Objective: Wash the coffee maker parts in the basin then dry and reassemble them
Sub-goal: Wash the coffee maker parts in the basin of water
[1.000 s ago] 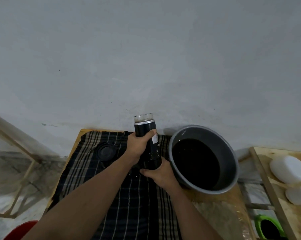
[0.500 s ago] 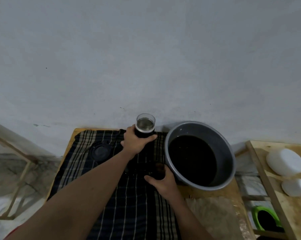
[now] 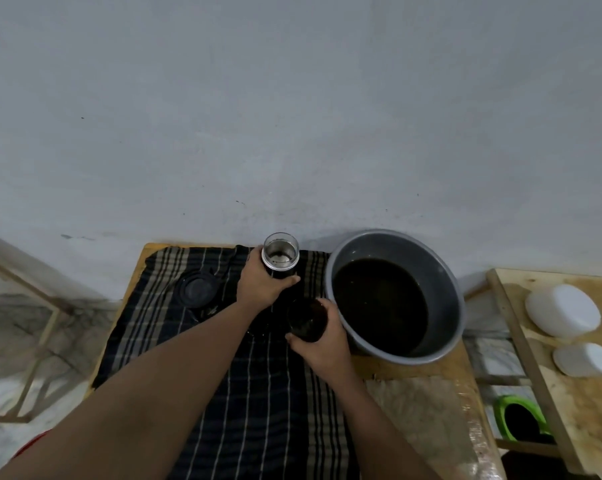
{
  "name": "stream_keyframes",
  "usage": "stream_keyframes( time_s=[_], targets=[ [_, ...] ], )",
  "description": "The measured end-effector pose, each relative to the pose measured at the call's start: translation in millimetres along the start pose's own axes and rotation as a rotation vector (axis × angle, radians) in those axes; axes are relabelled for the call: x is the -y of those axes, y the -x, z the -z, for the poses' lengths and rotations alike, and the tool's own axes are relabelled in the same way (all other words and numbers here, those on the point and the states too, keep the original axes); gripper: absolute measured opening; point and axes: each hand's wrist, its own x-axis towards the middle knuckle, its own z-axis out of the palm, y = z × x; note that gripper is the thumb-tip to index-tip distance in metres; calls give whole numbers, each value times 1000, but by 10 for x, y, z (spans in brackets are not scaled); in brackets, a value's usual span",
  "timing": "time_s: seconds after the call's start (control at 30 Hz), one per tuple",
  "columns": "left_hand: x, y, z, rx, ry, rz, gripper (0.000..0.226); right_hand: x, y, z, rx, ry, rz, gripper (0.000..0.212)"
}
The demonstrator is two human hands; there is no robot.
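the left hand (image 3: 263, 284) is gripping the tall coffee maker body (image 3: 280, 254) over the striped cloth (image 3: 258, 410), fingers (image 3: 289, 280) curling round it; the right hand (image 3: 322, 344) is holding a dark cup (image 3: 306, 320) just beside the basin (image 3: 446, 292)

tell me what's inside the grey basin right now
The grey basin holds dark brown liquid that covers its bottom. The liquid is opaque, so whether anything lies beneath its surface cannot be seen.
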Motion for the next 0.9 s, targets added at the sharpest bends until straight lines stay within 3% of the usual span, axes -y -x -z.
stream_keyframes(
  time_s=[0.07,0.13,0.27,0.33,0.4,0.47,0.57,0.7,0.8,0.9],
  targets=[
    [-44,71,40,23,44,-16,107,100,-24,47,-29,-20,25,79],
    [-56,148,80,-18,66,-28,111,232,-58,94,-78,-27,59,81],
    [18,476,104,-159,36,-142,58,446,-169,205,-203,-22,117,82],
    [56,656,79,-121,-18,-268,55,521,-254,280,-226,-51,120,81],
    [41,777,-15,-1,-130,-400,71,541,-321,362,-218,-89,88,78],
    [-47,772,-210,62,-183,-471,89,515,-381,506,-210,-173,9,70],
    [-330,687,-517,5,-222,-531,86,403,-459,797,-165,-273,-93,63],
    [-664,481,-960,147,-369,-515,86,169,-539,1246,-118,-368,-167,63],
    [-757,299,-1351,282,-488,-485,86,-89,-676,1548,-159,-515,-382,65],
    [-701,200,-1636,416,-663,-373,84,-455,-846,1755,-159,-468,-639,73]
  ],
)
